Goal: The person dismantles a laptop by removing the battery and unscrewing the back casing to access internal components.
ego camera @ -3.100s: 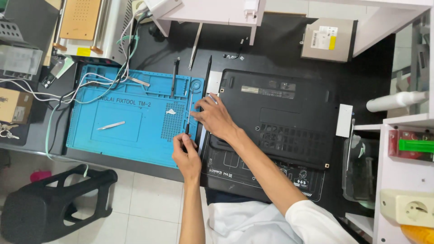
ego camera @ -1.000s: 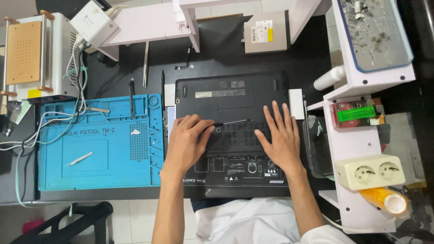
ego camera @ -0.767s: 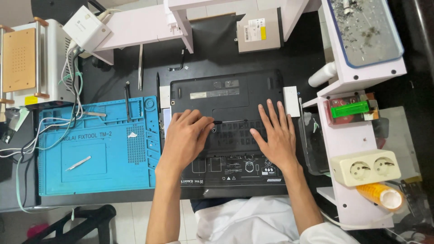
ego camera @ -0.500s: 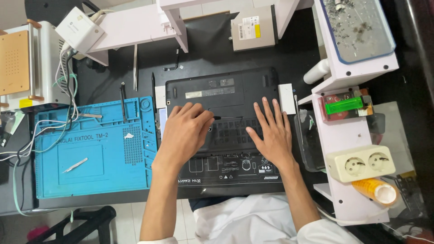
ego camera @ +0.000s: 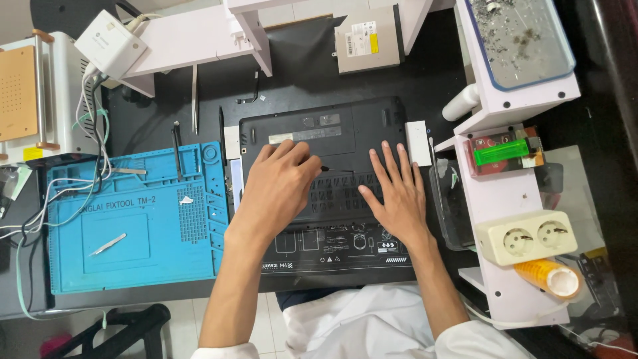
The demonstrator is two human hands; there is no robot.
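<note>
A black laptop (ego camera: 359,126) lies upside down on the dark bench in front of me. My left hand (ego camera: 279,189) rests on the left half of its base with the fingers curled over a thin black tool (ego camera: 332,169), whose tip sticks out to the right of my fingers. My right hand (ego camera: 397,196) lies flat on the right half of the base over the vent grille, fingers spread, holding nothing. The hands are about a hand's width apart.
A blue repair mat (ego camera: 133,219) with metal tweezers (ego camera: 108,244) lies left of the laptop. A white shelf unit at the right carries a socket block (ego camera: 525,236), a green lighter (ego camera: 505,151) and a debris tray (ego camera: 518,36). An optical drive (ego camera: 367,38) lies behind.
About three seconds ago both hands worked at the laptop's left edge. They now lie spread on its base. Over the last second they barely moved; only the view drifted.
</note>
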